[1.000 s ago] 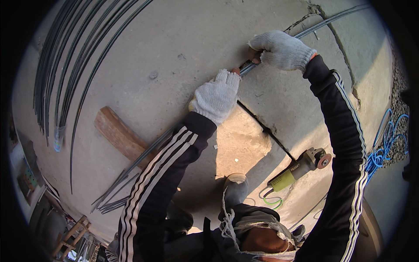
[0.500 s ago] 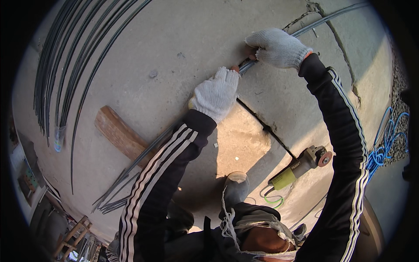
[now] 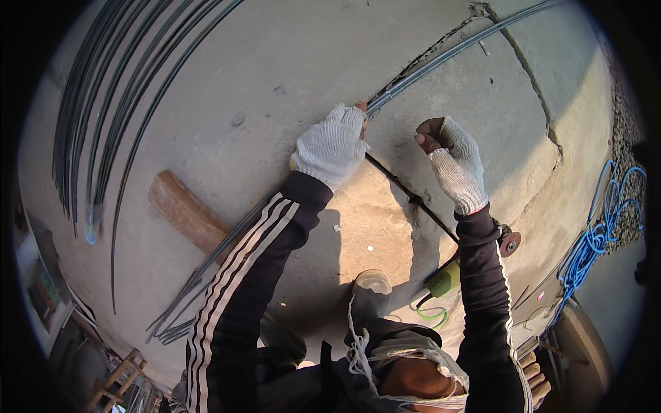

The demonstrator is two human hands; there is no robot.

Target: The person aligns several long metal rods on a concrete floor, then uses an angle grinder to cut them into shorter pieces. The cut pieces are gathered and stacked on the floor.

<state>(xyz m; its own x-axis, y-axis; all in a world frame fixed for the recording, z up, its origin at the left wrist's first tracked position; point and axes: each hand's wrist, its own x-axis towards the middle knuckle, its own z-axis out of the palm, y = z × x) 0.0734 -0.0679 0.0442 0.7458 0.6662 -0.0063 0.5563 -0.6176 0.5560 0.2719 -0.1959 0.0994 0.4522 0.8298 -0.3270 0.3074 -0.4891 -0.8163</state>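
Note:
My left hand [image 3: 330, 148], in a white knitted glove with bare fingertips, is closed around a thin bundle of grey steel rods [image 3: 441, 62]. The bundle runs from the far right, under my left forearm, to its ends at the lower left. Off to the right of the bundle and apart from it is my right hand [image 3: 456, 165], gloved the same way. Its fingers curl in toward the thumb; whether something small is between them is hidden. A wooden block [image 3: 189, 212] lies crosswise beneath the rods, left of my left forearm.
More dark steel rods [image 3: 131, 62] curve along the left, their ends by a clear plastic piece [image 3: 93, 224]. An angle grinder [image 3: 444, 279] with a green body lies partly behind my right forearm. A coiled blue hose [image 3: 585, 255] is at the right. Cracks [image 3: 530, 69] cross the concrete floor.
My right hand has come off the rods and moved back toward me and to the right; its forearm now covers part of the grinder. My left hand keeps its grip, shifted slightly left.

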